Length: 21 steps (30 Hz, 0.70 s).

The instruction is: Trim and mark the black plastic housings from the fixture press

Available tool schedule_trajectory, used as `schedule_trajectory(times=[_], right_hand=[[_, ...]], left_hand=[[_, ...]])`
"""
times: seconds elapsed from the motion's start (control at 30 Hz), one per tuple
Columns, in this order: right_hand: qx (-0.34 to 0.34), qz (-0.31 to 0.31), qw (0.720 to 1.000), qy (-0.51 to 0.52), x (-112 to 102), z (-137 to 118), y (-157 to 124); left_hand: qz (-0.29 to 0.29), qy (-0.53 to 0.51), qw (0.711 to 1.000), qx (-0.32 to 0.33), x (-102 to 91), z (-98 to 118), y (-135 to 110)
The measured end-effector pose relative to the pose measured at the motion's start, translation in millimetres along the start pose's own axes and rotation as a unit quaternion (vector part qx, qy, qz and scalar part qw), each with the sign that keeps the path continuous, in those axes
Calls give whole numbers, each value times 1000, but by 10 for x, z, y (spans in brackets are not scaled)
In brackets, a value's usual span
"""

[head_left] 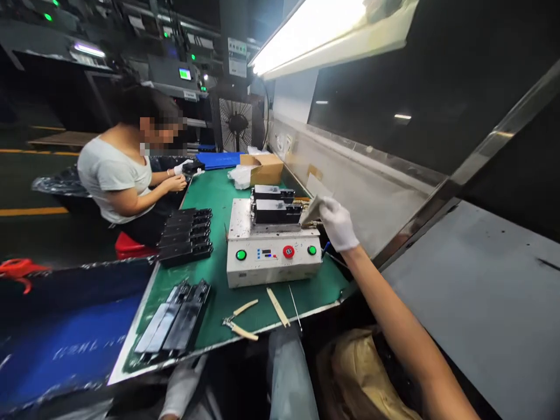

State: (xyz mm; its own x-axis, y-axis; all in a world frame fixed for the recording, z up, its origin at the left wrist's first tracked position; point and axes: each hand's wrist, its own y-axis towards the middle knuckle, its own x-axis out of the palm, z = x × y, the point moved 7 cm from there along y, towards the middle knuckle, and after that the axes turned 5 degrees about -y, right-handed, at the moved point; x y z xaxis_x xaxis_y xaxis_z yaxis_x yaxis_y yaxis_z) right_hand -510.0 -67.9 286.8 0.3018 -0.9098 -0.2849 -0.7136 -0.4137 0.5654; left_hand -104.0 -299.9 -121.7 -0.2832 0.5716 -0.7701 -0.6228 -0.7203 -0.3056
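My right hand (338,224), in a white glove, is closed on a limp greyish piece (310,211) that looks like a cloth. It hovers at the right side of a white machine (273,262) with green and red buttons. Two black housings with grey tops, a front one (277,212) and a rear one (274,193), sit on the machine. My left hand (181,385), also gloved, is low at the bottom, just below the table's front edge. Its fingers are blurred and partly hidden, and I see nothing held in it.
On the green table (223,233) lie pliers (240,321), a cream strip (277,306), a thin metal rod (294,303), grey-topped parts (175,321) and several black parts (186,233). A cardboard box (266,169) stands behind. A co-worker (122,181) sits left; a lamp (324,35) hangs overhead.
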Motion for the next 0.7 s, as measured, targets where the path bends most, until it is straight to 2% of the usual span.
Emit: schedule_trajectory(times=[0.07, 0.13, 0.2, 0.27, 0.3, 0.37, 0.43, 0.47, 0.5, 0.57, 0.63, 0.7], right_hand=[[-15, -90, 993, -71, 5, 111, -819], [-21, -113, 975, -188, 17, 348, -1563], [10, -131, 942, -310, 88, 673, -2099], [67, -176, 893, -408, 208, 979, -2404], [92, -202, 872, -437, 278, 1083, -2481], [123, -239, 846, -461, 442, 1157, -2521], [134, -248, 840, -464, 652, 1091, -2469], [140, -249, 837, -466, 781, 1039, -2437], [149, -253, 833, -468, 923, 990, -2412], [177, -265, 822, -472, 1212, 924, -2389], [217, -274, 808, -474, 1437, 912, -2391], [255, -274, 798, -473, 1557, 927, -2397]], left_hand=[[-26, -43, 998, 33, 115, -142, -292], [-36, -96, 992, 75, 94, -173, -610], [-23, -154, 979, 131, -135, -57, -883], [23, -170, 968, 182, -552, 171, -1038], [54, -148, 967, 199, -796, 308, -1056], [145, -6, 970, 193, -1293, 571, -971], [197, 57, 967, 151, -1681, 772, -757], [208, 82, 965, 137, -1808, 868, -631], [212, 106, 963, 129, -1884, 962, -507], [201, 152, 959, 128, -1901, 1149, -298], [189, 188, 955, 131, -1806, 1311, -172], [183, 213, 951, 126, -1683, 1425, -121]])
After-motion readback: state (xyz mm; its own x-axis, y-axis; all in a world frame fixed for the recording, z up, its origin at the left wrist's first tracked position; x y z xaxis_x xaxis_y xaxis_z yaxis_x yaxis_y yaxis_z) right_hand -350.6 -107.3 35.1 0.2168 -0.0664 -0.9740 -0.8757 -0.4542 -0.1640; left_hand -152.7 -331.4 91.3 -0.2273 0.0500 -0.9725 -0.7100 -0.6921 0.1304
